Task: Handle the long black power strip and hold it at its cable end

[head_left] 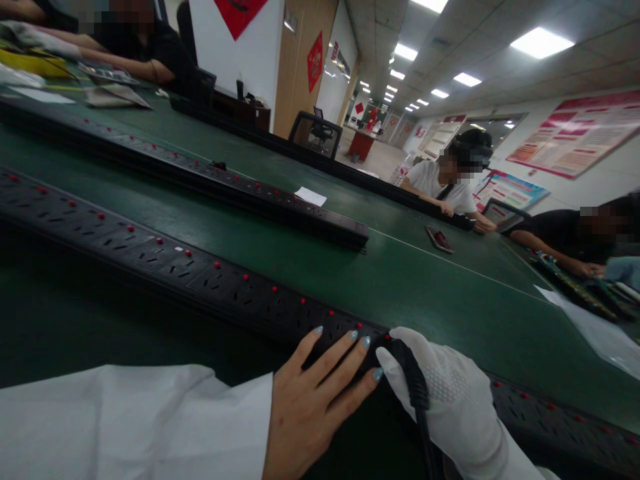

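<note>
A long black power strip (pixel 215 287) with red switches or lights runs diagonally across the green table. My left hand (pixel 320 393), bare with pale blue nails, lies on the strip with its fingers spread. My right hand (pixel 450 393), in a white dotted glove, is closed around a black plug (pixel 407 367) at the strip. The plug's cable (pixel 425 433) hangs down toward me. The plug's front is hidden, so I cannot tell whether its pins sit in a socket.
A second power strip (pixel 240 193) lies farther back, with a white paper slip (pixel 311 196) beside it. Another long black strip (pixel 280 147) runs along the far edge. A phone (pixel 439 239) and a white sheet (pixel 590 327) lie to the right. Several people sit around the table.
</note>
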Demonstrator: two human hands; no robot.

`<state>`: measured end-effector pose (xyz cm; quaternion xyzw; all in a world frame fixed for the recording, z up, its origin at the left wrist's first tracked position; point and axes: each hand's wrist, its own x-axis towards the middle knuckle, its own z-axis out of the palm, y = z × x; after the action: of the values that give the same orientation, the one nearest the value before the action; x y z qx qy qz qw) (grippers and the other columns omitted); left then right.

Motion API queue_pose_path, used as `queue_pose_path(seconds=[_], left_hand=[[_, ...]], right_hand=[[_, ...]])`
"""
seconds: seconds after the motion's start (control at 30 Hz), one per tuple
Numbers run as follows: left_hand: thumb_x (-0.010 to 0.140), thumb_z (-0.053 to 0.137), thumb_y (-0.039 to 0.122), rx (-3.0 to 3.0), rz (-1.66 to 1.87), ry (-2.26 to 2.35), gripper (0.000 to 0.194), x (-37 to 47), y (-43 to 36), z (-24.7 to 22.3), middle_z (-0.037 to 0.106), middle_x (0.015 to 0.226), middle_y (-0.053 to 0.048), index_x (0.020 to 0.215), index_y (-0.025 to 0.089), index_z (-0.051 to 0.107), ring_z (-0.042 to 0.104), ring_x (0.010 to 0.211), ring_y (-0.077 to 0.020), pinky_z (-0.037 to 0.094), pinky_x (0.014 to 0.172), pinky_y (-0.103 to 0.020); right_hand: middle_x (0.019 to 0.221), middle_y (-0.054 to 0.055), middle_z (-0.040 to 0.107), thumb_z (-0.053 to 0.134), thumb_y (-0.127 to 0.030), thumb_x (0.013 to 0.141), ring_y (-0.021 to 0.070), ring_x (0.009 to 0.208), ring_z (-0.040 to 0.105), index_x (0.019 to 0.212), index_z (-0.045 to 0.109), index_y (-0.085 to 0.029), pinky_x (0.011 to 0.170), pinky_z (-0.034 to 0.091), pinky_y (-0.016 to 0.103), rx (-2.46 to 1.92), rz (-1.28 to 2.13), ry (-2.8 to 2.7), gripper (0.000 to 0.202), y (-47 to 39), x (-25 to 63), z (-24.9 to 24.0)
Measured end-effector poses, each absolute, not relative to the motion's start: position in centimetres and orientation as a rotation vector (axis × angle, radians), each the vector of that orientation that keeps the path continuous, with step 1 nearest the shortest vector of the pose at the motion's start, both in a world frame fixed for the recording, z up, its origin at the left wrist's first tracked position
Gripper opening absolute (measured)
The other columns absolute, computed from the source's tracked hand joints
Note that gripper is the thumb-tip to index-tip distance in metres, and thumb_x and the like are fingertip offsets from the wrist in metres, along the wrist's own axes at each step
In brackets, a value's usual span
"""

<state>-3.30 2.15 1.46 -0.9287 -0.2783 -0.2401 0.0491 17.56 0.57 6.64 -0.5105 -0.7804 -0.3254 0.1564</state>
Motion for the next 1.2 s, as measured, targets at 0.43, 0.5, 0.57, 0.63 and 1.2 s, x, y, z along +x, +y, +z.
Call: queue_pose_path(seconds=[0.43,0.5,0.57,0.63,1.2], left_hand=[[0.092,0.052,0.026,-2.867,-0.797,-0.844,0.046,-3.26,2.24,1.35,0.037,0.145,-0.004,0.136,0.026,0.040,0.023,0.136,-0.0240,0.004,0.108,-0.049],[0.092,0.051,0.025,-2.872,-0.796,-0.837,0.046,-3.32,2.23,1.39,0.038,0.145,-0.004,0.136,0.026,0.041,0.023,0.136,-0.0239,0.003,0.108,-0.049],[0.091,0.052,0.025,-2.878,-0.782,-0.832,0.047,-3.36,2.22,1.46,0.037,0.145,-0.004,0.137,0.026,0.040,0.023,0.136,-0.0242,0.003,0.108,-0.049],[0.090,0.053,0.027,-2.882,-0.767,-0.830,0.049,-3.39,2.21,1.50,0.036,0.146,-0.004,0.137,0.025,0.039,0.023,0.136,-0.0249,0.002,0.107,-0.050],[0.092,0.049,0.022,-2.851,-0.887,-0.838,0.041,-3.22,2.26,1.23,0.041,0.143,-0.004,0.134,0.024,0.044,0.026,0.134,-0.0238,0.004,0.108,-0.048]], right_hand=[[0.074,0.005,0.067,0.051,-0.039,0.089,0.0153,0.059,0.060,0.097,0.063,-0.011,0.057,0.041,0.027,-1.468,-0.925,-2.228,0.031,0.58,17.66,6.58],[0.075,0.005,0.067,0.051,-0.039,0.089,0.0151,0.060,0.059,0.097,0.063,-0.012,0.058,0.041,0.027,-1.474,-0.914,-2.232,0.030,0.58,17.67,6.58],[0.076,0.005,0.067,0.051,-0.038,0.089,0.0148,0.060,0.060,0.097,0.063,-0.012,0.059,0.041,0.027,-1.476,-0.909,-2.235,0.030,0.58,17.69,6.57],[0.076,0.005,0.067,0.051,-0.038,0.089,0.0144,0.060,0.059,0.097,0.062,-0.012,0.058,0.041,0.027,-1.470,-0.911,-2.238,0.029,0.59,17.71,6.55],[0.074,0.004,0.067,0.049,-0.039,0.088,0.0124,0.057,0.059,0.095,0.063,-0.014,0.058,0.041,0.025,-1.479,-0.854,-2.243,0.029,0.57,17.61,6.75]])
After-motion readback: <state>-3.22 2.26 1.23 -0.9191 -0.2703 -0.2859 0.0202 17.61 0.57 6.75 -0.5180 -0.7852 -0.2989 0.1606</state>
